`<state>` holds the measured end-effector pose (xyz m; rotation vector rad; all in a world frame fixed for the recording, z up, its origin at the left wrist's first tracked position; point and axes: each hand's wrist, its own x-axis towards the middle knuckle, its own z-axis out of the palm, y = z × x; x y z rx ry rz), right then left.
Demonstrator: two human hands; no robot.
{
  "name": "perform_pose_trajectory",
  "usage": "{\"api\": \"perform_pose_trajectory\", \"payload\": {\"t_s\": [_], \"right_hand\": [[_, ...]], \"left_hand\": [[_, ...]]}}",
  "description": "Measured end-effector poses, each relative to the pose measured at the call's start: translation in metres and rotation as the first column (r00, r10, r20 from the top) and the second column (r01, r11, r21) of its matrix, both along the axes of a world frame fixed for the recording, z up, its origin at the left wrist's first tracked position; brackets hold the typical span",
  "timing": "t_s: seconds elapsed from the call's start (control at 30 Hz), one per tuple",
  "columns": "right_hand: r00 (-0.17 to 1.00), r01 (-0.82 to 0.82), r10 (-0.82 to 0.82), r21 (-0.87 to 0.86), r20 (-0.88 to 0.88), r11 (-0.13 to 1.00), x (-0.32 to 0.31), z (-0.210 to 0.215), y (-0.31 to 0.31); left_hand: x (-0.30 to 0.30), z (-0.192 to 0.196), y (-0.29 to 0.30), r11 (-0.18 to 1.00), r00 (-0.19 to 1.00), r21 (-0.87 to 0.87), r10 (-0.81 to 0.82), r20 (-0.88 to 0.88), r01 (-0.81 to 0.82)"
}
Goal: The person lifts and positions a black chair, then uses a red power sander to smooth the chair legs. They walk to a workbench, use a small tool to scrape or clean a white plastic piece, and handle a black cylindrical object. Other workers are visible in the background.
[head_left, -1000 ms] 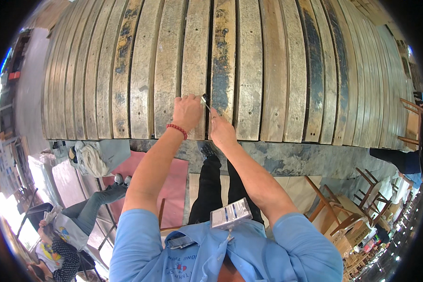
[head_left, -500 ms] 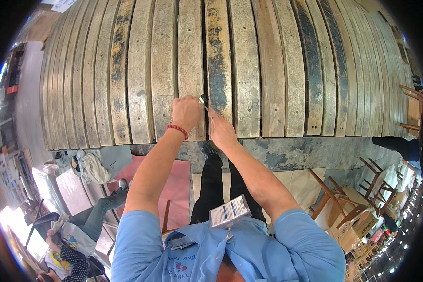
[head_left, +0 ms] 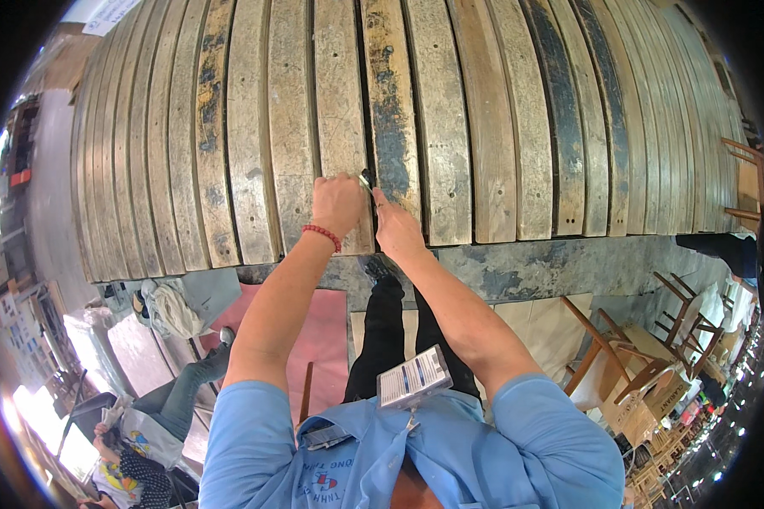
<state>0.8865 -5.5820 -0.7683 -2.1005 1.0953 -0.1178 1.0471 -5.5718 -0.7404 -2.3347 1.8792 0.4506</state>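
While two hands (head_left: 338,204) (head_left: 396,229) pinch one metal tool (head_left: 366,180), slats (head_left: 484,127) uncounted.

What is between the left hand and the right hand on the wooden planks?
In the head view, a small metallic tool tip lies between the left hand and right hand, over a dark gap between worn wooden planks.

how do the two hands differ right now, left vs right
The left hand is closed in a fist around a small metal tool; the right hand lies flatter, a finger stretched toward the tool's tip. The left wrist wears a red bead bracelet; the right wrist is bare. Both are bare and rest on the same worn wooden slats, close together.
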Motion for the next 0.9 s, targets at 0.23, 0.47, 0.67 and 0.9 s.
{"api": "perform_pose_trajectory", "payload": {"t_s": [0.23, 0.47, 0.67, 0.9], "right_hand": [[1.000, -0.018, 0.019, -0.016, 0.015, 1.000, -0.001, -0.007, 0.001], [0.999, -0.012, 0.013, 0.032, -0.034, 0.999, -0.001, -0.007, 0.000], [0.998, -0.004, 0.008, 0.082, -0.058, 0.997, -0.002, -0.003, -0.002], [0.995, 0.017, -0.014, -0.034, 0.095, 0.999, -0.002, -0.010, 0.000]], "left_hand": [[0.002, 0.003, -0.002, 1.000, 1.000, 0.017, -0.010, -0.005, 0.010], [0.001, 0.009, -0.002, 1.000, 1.000, -0.003, -0.007, -0.023, 0.007], [0.003, 0.010, -0.003, 0.998, 0.994, 0.020, 0.062, -0.085, -0.060], [0.005, 0.002, -0.001, 0.999, 0.996, -0.003, 0.040, -0.078, -0.041]]}}
